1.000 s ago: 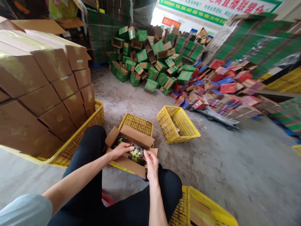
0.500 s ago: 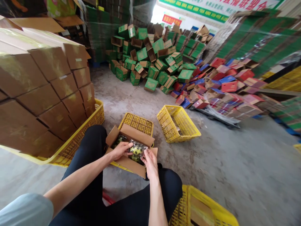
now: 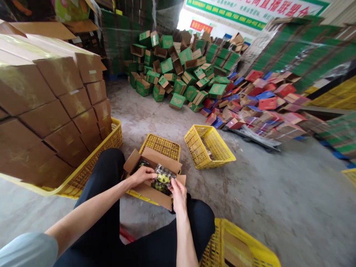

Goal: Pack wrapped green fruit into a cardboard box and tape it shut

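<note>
Between my hands is a clear plastic pack (image 3: 164, 174) with yellow-green and dark contents; I cannot make out their kind. My left hand (image 3: 143, 175) pinches its left edge, and my right hand (image 3: 178, 189) grips its lower right corner. Both hands are closed on it, just over an open cardboard box (image 3: 150, 193). More packs of the same look (image 3: 161, 187) lie inside the box, partly hidden by my hands and the held pack. The box rests on an upturned yellow plastic crate (image 3: 164, 144) between my knees.
Stacked brown cartons (image 3: 52, 104) fill a large yellow crate (image 3: 116, 129) on my left. Another yellow basket (image 3: 210, 148) stands ahead right, and a yellow crate with cardboard (image 3: 217, 241) sits by my right knee. Heaps of green boxes (image 3: 178, 100) and red-blue boxes (image 3: 268, 104) lie beyond.
The pack has tilted a little between my hands, its left end rising. Both hands keep hold of it, and the view has shifted slightly.
</note>
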A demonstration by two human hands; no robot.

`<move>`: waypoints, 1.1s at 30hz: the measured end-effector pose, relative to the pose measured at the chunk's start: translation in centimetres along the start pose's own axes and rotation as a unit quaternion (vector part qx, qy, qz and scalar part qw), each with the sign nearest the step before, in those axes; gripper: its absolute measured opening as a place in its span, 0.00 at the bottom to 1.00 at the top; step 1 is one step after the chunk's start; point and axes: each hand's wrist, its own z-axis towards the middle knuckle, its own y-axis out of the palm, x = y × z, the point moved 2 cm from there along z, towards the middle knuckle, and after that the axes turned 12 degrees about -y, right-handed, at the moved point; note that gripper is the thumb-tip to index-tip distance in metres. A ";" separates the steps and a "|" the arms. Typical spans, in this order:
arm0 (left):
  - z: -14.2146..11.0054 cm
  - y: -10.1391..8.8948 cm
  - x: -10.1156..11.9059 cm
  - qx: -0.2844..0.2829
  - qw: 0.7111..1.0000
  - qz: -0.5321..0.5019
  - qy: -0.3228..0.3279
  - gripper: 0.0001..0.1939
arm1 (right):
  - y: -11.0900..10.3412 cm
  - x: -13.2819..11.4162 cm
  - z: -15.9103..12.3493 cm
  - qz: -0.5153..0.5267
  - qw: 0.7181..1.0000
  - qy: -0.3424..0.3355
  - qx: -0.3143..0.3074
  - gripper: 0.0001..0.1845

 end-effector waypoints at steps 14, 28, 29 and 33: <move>2.5 -2.0 3.7 -0.040 0.998 -0.006 0.058 0.33 | 1.1 0.3 1.3 0.044 0.999 -0.006 -0.010 0.25; 3.4 -2.4 2.3 -0.039 0.994 -0.094 0.029 0.32 | 1.4 -1.9 5.3 -0.098 0.981 -0.095 -0.139 0.37; 3.4 -2.4 2.2 -0.043 0.995 -0.079 0.035 0.33 | 1.4 -1.7 5.3 -0.115 0.978 -0.118 -0.127 0.33; 3.3 -2.2 2.5 -0.040 0.997 -0.028 0.057 0.25 | 1.3 -2.0 5.1 -0.189 0.961 -0.164 -0.118 0.26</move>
